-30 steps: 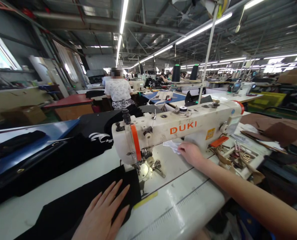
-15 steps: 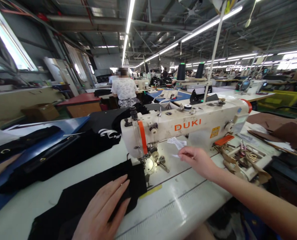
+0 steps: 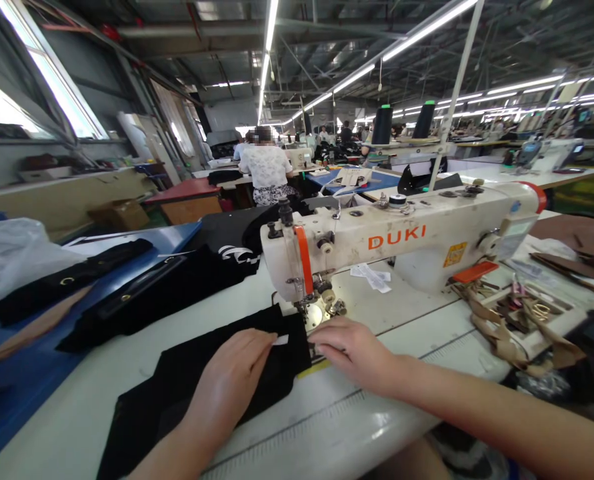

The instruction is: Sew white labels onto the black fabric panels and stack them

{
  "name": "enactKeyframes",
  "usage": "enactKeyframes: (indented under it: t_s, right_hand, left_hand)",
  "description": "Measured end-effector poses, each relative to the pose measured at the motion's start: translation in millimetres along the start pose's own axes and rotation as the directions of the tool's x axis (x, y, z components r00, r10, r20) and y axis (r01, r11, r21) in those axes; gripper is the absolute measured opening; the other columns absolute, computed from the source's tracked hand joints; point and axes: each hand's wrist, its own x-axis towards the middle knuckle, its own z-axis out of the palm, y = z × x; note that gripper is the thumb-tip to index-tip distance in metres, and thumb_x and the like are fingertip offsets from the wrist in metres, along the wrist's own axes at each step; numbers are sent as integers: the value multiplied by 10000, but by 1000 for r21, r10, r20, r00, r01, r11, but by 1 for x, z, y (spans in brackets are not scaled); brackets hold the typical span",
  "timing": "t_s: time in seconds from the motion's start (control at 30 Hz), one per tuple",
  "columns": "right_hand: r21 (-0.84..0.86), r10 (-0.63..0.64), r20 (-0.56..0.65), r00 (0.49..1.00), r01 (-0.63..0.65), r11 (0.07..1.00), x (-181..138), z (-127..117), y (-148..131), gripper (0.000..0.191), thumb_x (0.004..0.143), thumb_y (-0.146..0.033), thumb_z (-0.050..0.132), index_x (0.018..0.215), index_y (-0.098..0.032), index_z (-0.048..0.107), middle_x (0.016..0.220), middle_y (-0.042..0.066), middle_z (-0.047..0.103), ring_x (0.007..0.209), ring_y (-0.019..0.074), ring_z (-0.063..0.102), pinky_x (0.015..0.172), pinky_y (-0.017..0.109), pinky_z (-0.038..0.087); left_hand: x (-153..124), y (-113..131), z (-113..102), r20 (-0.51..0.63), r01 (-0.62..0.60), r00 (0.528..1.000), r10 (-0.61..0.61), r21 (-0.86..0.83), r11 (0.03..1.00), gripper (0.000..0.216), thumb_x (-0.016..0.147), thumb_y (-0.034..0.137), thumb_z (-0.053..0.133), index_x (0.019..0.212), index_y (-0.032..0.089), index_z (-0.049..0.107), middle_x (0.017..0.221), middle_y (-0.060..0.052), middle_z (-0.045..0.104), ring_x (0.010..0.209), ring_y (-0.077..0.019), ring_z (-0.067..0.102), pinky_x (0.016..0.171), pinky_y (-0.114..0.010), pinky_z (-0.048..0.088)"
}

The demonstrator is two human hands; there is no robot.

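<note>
At the right, a shallow pale tray (image 3: 563, 321) holds gold-coloured loops (image 3: 541, 311) and other small items, and soft brown strips (image 3: 494, 341) spill over its near side. At the left, a crumpled, see-through plastic bag (image 3: 11, 257) lies on the blue table (image 3: 21, 413); its contents cannot be made out. The person's left hand (image 3: 239, 370) pinches a small white tag (image 3: 281, 340) over flat black cloth (image 3: 177, 367), which lies on the near left of the sewing machine (image 3: 401, 223). The right hand (image 3: 354, 350) curls beside the cloth's right edge; whether its fingers grip anything cannot be told. Thin white slips (image 3: 374, 277) lie under the machine's smooth, rounded arm
</note>
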Motion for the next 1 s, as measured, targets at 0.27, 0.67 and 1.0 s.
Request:
enactKeyframes:
  t_s: [0.27,0.67,1.0]
  right_hand:
    - [-295,-153,257,954,228,928,-7,14,0,278,968,-249,458,1102,-144,678,1175,85,661,1127,198,557,1028,345,417]
    - [-328,-160,273,949,249,911,-6,11,-3,273,971,-200,425,1073,-134,669,1144,94,658,1107,194,550,1027,330,404]
    - [-343,-168,285,944,264,902,-6,11,-1,269,957,-187,438,1111,-130,651,1159,105,645,1117,200,542,1024,333,401]
  left_hand:
    - [14,3,27,324,-180,934,149,66,982,299,877,20,412,945,121,685,924,-90,710,871,-205,660,829,-352,568]
    - [17,2,29,275,-175,943,185,-59,983,270,891,48,419,959,152,658,934,-68,698,875,-184,643,773,-315,571]
    - [15,5,40,157,-231,959,234,-38,972,275,928,82,395,960,134,664,897,-71,687,860,-181,634,818,-321,566]
